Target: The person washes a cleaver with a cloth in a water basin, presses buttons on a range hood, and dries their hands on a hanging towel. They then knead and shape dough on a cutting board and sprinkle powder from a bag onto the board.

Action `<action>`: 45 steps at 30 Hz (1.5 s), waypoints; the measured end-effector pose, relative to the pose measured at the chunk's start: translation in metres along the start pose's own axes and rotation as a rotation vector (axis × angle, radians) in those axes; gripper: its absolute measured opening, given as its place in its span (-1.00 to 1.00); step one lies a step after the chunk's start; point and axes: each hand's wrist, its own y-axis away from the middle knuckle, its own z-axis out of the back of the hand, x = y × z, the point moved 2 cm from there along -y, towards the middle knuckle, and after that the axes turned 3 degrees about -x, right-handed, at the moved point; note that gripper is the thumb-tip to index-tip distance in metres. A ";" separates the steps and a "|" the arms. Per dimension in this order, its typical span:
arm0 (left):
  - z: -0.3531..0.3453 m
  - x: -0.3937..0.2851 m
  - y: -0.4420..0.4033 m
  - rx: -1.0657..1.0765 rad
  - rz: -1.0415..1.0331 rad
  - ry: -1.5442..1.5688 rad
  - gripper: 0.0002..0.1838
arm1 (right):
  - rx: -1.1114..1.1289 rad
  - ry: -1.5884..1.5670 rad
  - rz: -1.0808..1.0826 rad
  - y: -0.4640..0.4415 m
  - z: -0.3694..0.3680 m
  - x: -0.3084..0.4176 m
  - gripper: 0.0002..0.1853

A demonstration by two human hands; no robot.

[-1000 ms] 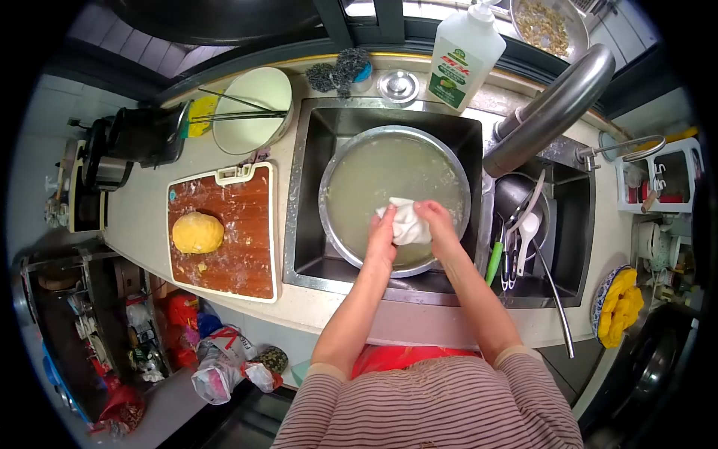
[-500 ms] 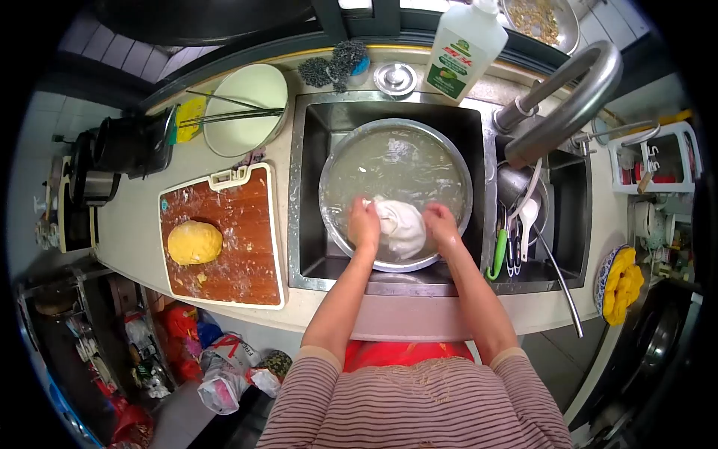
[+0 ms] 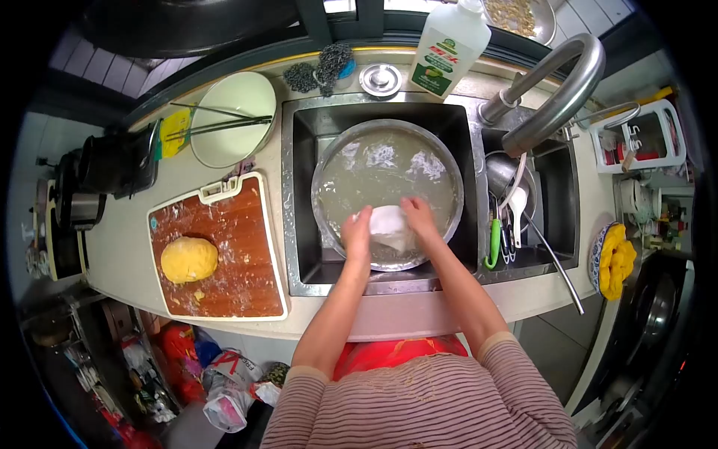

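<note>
A wide metal basin (image 3: 320, 173) of cloudy water sits in the larger sink compartment. At its near side a wet white cloth (image 3: 388, 221) is stretched between my two hands, its lower part hanging at the water. My left hand (image 3: 357, 230) is closed on the cloth's left edge, with the fingertips partly hidden. On the opposite edge, my right hand (image 3: 419, 217) pinches the cloth near its upper corner.
Left of the sink, a lump of yellow dough (image 3: 189, 260) rests on a floury cutting board (image 3: 247, 254). Behind it stands a white bowl (image 3: 224, 142) with chopsticks across it. The faucet (image 3: 591, 75) arches over the smaller compartment, which holds utensils. A white bottle (image 3: 449, 52) stands behind the sink.
The bunched, puffed-up cloth is now spread flatter and held up between both hands. My right hand has come closer to my left. The whole view has shifted slightly.
</note>
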 end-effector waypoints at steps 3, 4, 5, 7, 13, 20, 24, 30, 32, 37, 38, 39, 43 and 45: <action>0.017 -0.003 -0.004 -0.070 0.018 0.185 -0.71 | -0.098 0.426 0.042 0.007 -0.005 0.012 -0.53; 0.021 -0.012 0.003 -0.092 -0.013 0.188 -0.74 | -0.113 0.538 0.028 0.015 -0.008 0.022 -0.49; 0.024 -0.015 0.005 -0.088 -0.026 0.181 -0.74 | -0.056 0.508 -0.057 0.019 -0.013 0.027 -0.46; 0.030 -0.018 0.006 -0.075 -0.046 0.171 -0.75 | 0.059 0.447 -0.226 0.024 -0.022 0.033 -0.39; 0.046 -0.002 -0.004 -0.109 -0.011 0.128 -0.71 | -0.133 0.192 -0.334 0.022 -0.072 -0.006 -0.37; 0.053 -0.015 -0.007 -0.097 0.076 0.116 -0.62 | 0.172 -0.588 -0.487 0.030 -0.078 -0.011 -0.43; 0.056 -0.033 -0.018 -0.047 0.077 0.341 -0.64 | 0.158 -0.537 -0.435 0.032 -0.050 0.006 -0.52; 0.024 -0.040 0.004 0.056 0.022 0.565 -0.66 | 0.188 -0.622 -0.197 0.042 -0.001 0.005 -0.56; 0.018 -0.046 0.011 0.054 -0.001 0.639 -0.68 | 0.185 -0.740 -0.267 0.056 0.016 0.021 -0.56; 0.005 -0.057 0.021 0.107 -0.146 0.545 -0.71 | 0.246 -0.726 -0.247 0.064 0.043 0.034 -0.59; -0.003 -0.054 0.023 0.154 -0.184 0.470 -0.73 | 0.252 -0.722 -0.238 0.065 0.043 0.037 -0.60; -0.013 -0.046 0.027 0.186 -0.183 0.397 -0.74 | 0.257 -0.720 -0.228 0.068 0.042 0.041 -0.61; -0.050 -0.025 0.062 0.428 -0.514 -0.472 -0.60 | 0.273 -0.635 -0.212 0.076 0.040 0.053 -0.62; -0.055 -0.013 0.045 0.394 -0.609 -0.589 -0.55 | 0.246 -0.554 -0.220 0.080 0.046 0.050 -0.62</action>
